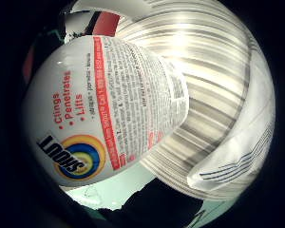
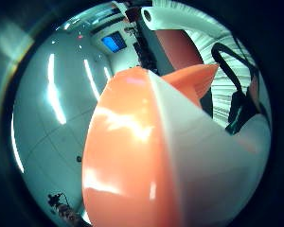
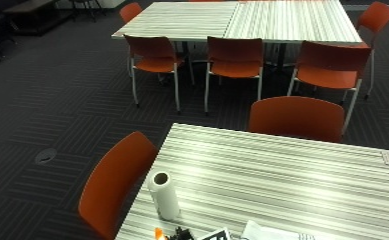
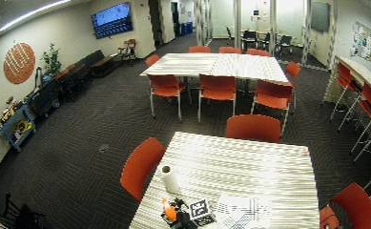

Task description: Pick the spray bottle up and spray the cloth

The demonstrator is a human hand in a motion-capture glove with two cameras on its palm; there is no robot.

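Your gloved right hand [image 4: 184, 215] sits at the near edge of the striped table [image 4: 248, 167], palm close against the spray bottle [image 1: 104, 109]; whether your fingers curl round it cannot be told. The cloth [image 4: 245, 210] lies just beside it. Farther along the table stands a paper towel roll [image 3: 163, 195].
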